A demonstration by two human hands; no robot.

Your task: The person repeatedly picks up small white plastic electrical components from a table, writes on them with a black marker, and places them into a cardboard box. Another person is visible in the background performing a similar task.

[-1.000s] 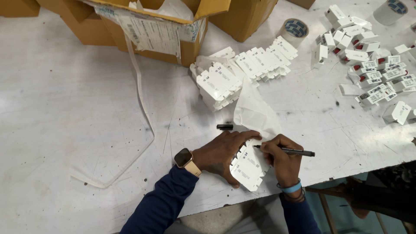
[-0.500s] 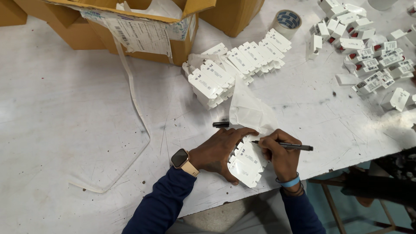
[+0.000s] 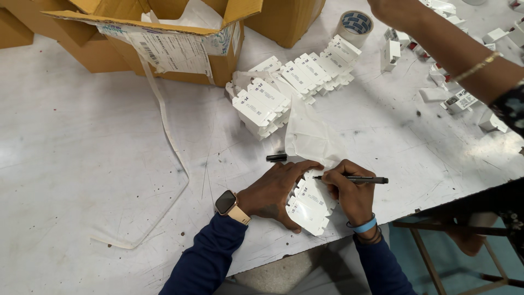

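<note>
White worktable (image 3: 82,153), seen from above the seated person, left to right. All places are given from the small stack of flat white cards (image 3: 311,206) at the table's near edge.

Far up and to the left of the stack: an open brown cardboard box (image 3: 164,38) with a paper label on its flap; a loose white strap (image 3: 169,136) trails from it down across the table. Left of the stack: the left hand (image 3: 275,191), a watch (image 3: 226,203) on its wrist, lies flat with fingers spread, pressing the stack down along its left edge. Just above the stack: a black pen cap (image 3: 276,158) and a crumpled clear plastic bag (image 3: 311,136). Further up: a long fanned row of white cards (image 3: 289,82). Touching the stack's right side: the right hand (image 3: 349,191), closed around a black pen (image 3: 355,179) whose tip meets the top card. Far up and to the right: a roll of tape (image 3: 355,23), scattered small white boxes (image 3: 458,101), and another person's forearm (image 3: 453,43) reaching over the table.
</note>
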